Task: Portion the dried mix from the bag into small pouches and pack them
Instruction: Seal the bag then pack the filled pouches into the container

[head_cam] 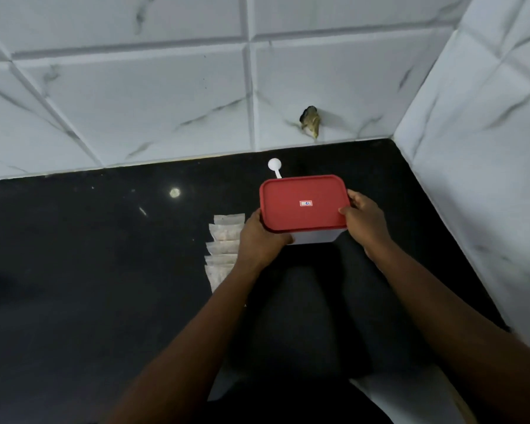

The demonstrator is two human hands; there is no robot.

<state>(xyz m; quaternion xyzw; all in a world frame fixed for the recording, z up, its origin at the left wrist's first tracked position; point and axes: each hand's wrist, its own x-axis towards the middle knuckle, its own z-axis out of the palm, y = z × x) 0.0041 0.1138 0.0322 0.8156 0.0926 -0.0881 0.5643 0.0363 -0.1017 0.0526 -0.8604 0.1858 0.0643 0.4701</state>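
Both hands were on a white container (315, 236) capped with a red lid (303, 206), near the table's (104, 270) back right corner. The left hand (259, 237) had its grip curled round the near left corner. The right hand (364, 220) held the right end, thumb on the lid's edge. I couldn't tell whether the box rested on the table. A row of small filled pouches (225, 240) lay just beside it on the left, partly hidden by the left wrist. A white scoop (274, 165) lay behind, its handle running under the lid's far edge. The marbled tile wall (135, 102) beyond showed a ragged hole (311, 122).
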